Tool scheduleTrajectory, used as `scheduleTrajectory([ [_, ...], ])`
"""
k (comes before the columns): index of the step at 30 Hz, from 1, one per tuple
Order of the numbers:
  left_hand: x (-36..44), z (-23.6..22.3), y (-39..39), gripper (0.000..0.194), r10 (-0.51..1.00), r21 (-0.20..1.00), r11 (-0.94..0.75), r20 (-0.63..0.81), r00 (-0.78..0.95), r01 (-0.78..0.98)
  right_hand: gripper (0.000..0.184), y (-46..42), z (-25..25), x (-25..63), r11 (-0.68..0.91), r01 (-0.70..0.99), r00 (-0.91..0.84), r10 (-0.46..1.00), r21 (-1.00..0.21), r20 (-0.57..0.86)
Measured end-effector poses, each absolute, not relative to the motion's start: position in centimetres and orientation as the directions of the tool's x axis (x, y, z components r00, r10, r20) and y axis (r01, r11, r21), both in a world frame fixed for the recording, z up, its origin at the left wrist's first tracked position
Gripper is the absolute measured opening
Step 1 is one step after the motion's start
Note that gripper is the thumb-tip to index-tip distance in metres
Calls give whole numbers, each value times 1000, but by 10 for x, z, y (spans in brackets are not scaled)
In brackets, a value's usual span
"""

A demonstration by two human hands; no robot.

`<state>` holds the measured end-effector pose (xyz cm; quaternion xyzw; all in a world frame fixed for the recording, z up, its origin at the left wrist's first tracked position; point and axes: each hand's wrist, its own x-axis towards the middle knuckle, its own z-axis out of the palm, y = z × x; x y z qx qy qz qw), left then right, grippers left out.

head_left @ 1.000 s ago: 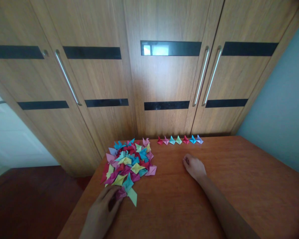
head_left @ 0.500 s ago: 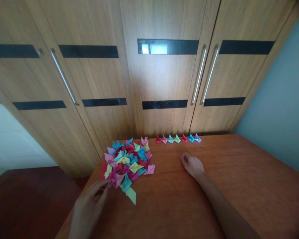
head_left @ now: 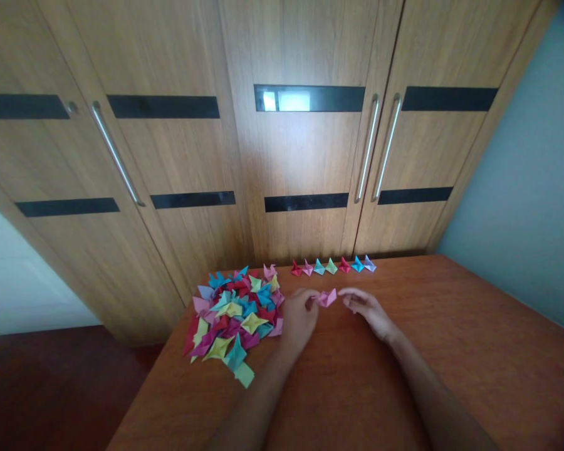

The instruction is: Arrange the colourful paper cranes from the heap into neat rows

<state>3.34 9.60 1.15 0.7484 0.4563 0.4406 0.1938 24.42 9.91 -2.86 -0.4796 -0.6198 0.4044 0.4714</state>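
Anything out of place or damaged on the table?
No clear damage or spill. One mild oddity: a pale green paper juts from the near edge of the jumbled pile, toward the person, while the row by the table's back edge is neatly lined up.

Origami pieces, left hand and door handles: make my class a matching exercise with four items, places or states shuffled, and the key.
1. Left hand
2. Row of seven origami pieces
3. Multicoloured origami heap
4. Door handles

A. Silvery, on the wardrobe
B. On the left part of the table
C. Holding a pink origami piece
D. Along the table's far edge

Pairs: 1-C, 2-D, 3-B, 4-A
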Motion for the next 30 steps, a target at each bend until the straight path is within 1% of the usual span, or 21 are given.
scheduleTrajectory([
  [2, 56, -6, 100, 23, 884, 756, -465, 424, 197, 460, 39, 98, -26, 246, 200, 169, -97, 978, -965, 185],
  [3, 65, -13, 101, 23, 888, 769, -458, 412, 202, 446, 38, 98, -26, 247, 204, 172, -109, 976, -964, 187],
  [6, 77, -25, 102, 22, 893, 798, -449, 402, 201, 401, 34, 102, -29, 250, 247, 252, -150, 965, -936, 214],
  [11, 72, -32, 105, 20, 910, 853, -413, 381, 161, 319, 30, 109, -40, 248, 296, 361, -179, 953, -884, 246],
  [15, 68, -38, 110, 17, 936, 905, -352, 332, 119, 239, 27, 108, -41, 248, 286, 306, -170, 955, -908, 244],
  [17, 66, -40, 110, 18, 948, 927, -317, 306, 84, 201, 27, 107, -37, 253, 280, 266, -103, 960, -922, 262],
  [18, 65, -40, 108, 19, 955, 938, -298, 291, 66, 177, 27, 109, -34, 258, 283, 255, -40, 958, -924, 283],
  [20, 61, -40, 102, 22, 970, 965, -242, 239, 42, 100, 29, 114, -28, 272, 302, 258, 134, 930, -918, 343],
  [22, 58, -39, 93, 20, 985, 986, -165, 164, 55, 10, 31, 126, -22, 291, 309, 305, 323, 856, -901, 403],
  [23, 57, -39, 88, 18, 988, 992, -128, 130, 79, -22, 33, 133, -18, 303, 290, 344, 412, 808, -893, 421],
  [25, 56, -39, 80, 15, 986, 995, -91, 95, 138, -29, 35, 149, -12, 327, 177, 459, 549, 714, -871, 434],
  [28, 58, -39, 72, 15, 976, 994, -108, 100, 195, 30, 33, 172, -7, 358, -52, 637, 604, 653, -769, 456],
  [30, 60, -39, 71, 17, 970, 987, -137, 117, 212, 83, 33, 183, -9, 372, -200, 698, 616, 657, -688, 434],
])
